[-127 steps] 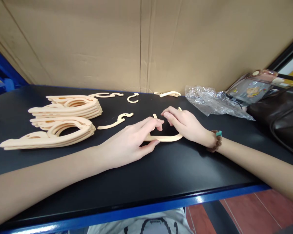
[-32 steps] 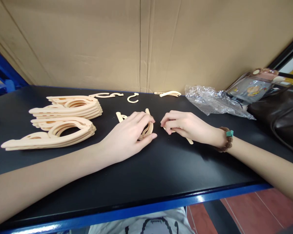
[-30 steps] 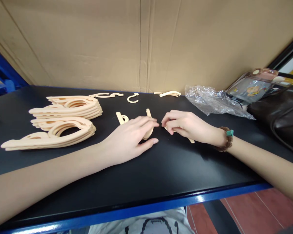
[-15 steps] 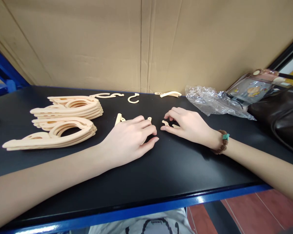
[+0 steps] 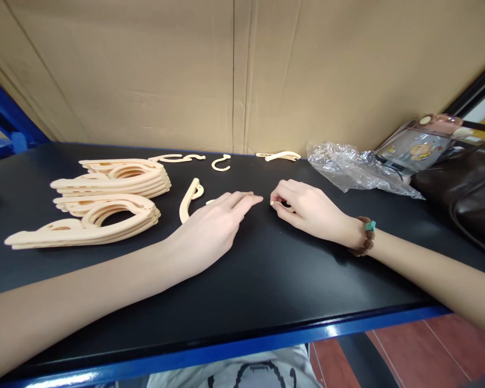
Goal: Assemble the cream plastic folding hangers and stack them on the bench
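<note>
My left hand (image 5: 216, 226) lies low over the black table, its fingers stretched out toward the right and nothing visibly gripped. Beside its wrist is a curved cream plastic hanger arm (image 5: 188, 198), partly covered by the hand. A sliver of another cream piece (image 5: 210, 202) peeks out behind the knuckles. My right hand (image 5: 303, 205), wearing a brown hair tie, has thumb and fingertips pinched on a small cream plastic hook (image 5: 290, 208), mostly hidden by the fingers. The two hands are a small gap apart.
Stacked folding hangers (image 5: 117, 215) lie at the left. A loose hook (image 5: 221, 163) and more hanger pieces (image 5: 281, 156) sit along the back, before a cardboard wall (image 5: 145, 75). Crumpled clear plastic (image 5: 355, 167), a dark bag (image 5: 461, 188) and a see-through pouch (image 5: 418, 143) are right.
My left hand's fingers have straightened and the hand has turned, uncovering more of the hanger arm. My right fingers have closed round the small hook that lay by them.
</note>
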{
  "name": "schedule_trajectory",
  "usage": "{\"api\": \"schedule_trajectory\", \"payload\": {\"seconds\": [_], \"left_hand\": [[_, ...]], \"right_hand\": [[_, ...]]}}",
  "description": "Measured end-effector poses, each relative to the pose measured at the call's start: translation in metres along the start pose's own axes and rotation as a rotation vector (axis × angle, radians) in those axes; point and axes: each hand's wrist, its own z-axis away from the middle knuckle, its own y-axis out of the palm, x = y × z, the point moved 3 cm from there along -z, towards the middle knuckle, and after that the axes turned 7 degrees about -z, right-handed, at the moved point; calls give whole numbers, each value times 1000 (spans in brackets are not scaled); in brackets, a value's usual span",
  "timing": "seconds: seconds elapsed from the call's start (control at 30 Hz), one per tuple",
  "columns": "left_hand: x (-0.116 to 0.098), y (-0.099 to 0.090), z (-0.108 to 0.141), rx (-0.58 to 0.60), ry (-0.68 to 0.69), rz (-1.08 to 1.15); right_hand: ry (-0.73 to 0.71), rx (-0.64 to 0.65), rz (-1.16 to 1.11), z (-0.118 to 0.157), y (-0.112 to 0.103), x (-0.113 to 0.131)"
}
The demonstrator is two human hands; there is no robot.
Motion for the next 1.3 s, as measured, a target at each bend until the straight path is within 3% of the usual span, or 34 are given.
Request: {"api": "schedule_trajectory", "payload": {"seconds": [0.13,0.37,0.53,0.7,0.8,0.93,1.1,1.3], "left_hand": [[-1,-1,0,-33,28,82],[7,6,-4,-23,-65,188],[7,8,-5,31,-34,211],[2,4,-5,48,-34,207],[0,1,-5,50,-28,206],[-1,-1,-4,75,-6,192],[-1,-1,-5,113,-32,236],[0,0,-5,97,-34,303]], "right_hand": [[23,-4,-25,-1,0,1],[-52,22,-136,3,2,2],[-53,-3,-97,4,2,5],[-165,12,-121,6,1,14],[-235,-42,-170,7,-3,17],[-186,-115,-202,9,-6,14],[-173,-72,-143,9,-5,17],[-305,-55,-33,15,-6,40]]}}
